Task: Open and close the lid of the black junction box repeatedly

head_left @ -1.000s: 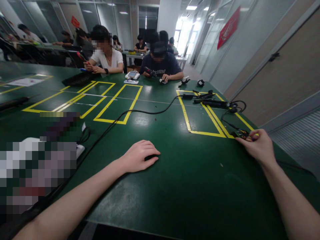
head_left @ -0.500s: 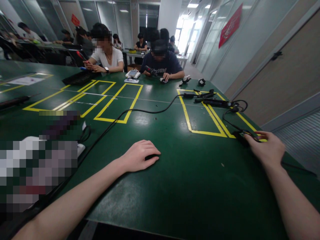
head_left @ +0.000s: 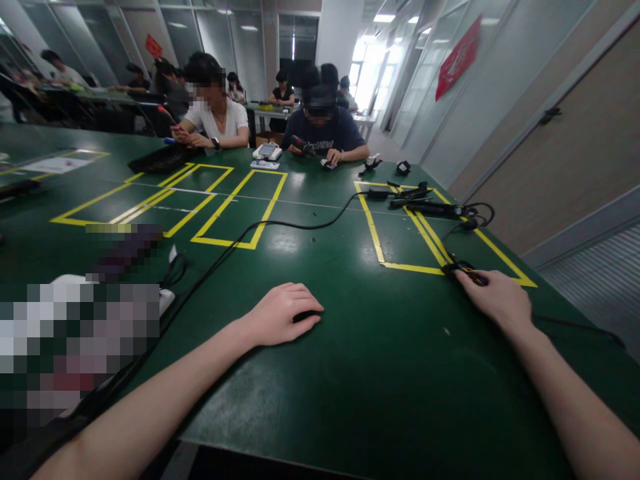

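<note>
My left hand [head_left: 283, 313] rests on the green table [head_left: 350, 393], its fingers lightly curved and the thumb apart from them. Nothing shows in it. At the right, my right hand [head_left: 503, 300] is closed on a small dark cabled piece [head_left: 470, 272] with yellowish spots; its kind is too unclear to tell. This piece is at the lower end of a yellow tape outline [head_left: 420, 269]. A thin black cable runs up from it to a long black tool-like item [head_left: 435, 209] lying among other dark parts. Behind my right wrist, another cable [head_left: 580, 325] trails rightward.
A black cable [head_left: 300, 227] crosses the table to a small dark box [head_left: 377, 194]. At the left lie a blurred-out area, a black tray [head_left: 160, 157] and more tape outlines. Across the table sit two people [head_left: 325, 130] [head_left: 215, 120], near a white device [head_left: 267, 151].
My right hand has moved left, bringing the dark cabled piece with it. My left hand stays in the same place on the table; the view has shifted slightly.
</note>
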`<action>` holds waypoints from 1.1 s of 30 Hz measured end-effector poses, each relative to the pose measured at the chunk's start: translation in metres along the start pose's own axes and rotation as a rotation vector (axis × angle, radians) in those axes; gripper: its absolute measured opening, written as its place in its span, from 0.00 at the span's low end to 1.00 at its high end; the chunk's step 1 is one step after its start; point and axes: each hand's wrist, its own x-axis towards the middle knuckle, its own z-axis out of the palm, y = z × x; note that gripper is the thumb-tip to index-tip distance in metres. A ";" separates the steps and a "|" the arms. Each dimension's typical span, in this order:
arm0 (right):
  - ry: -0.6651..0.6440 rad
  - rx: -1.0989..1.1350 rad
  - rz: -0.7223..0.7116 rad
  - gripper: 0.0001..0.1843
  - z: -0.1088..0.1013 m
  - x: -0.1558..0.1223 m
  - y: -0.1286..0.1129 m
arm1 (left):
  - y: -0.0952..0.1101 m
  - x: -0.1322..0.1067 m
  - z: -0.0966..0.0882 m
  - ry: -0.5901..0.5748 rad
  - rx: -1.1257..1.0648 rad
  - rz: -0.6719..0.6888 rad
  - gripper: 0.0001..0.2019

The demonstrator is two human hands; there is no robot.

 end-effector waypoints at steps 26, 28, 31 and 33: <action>-0.393 0.741 -1.154 0.19 -0.022 -0.135 -0.160 | 0.006 -0.002 0.000 -0.001 -0.006 0.044 0.13; -0.355 0.658 -1.212 0.15 -0.023 -0.130 -0.157 | 0.005 -0.002 0.001 -0.018 0.009 0.034 0.14; -0.237 0.571 -1.293 0.10 -0.023 -0.124 -0.153 | 0.004 -0.002 0.001 -0.030 0.018 0.027 0.13; -0.176 0.526 -1.310 0.11 -0.022 -0.121 -0.152 | 0.004 -0.002 0.000 -0.029 0.017 0.026 0.12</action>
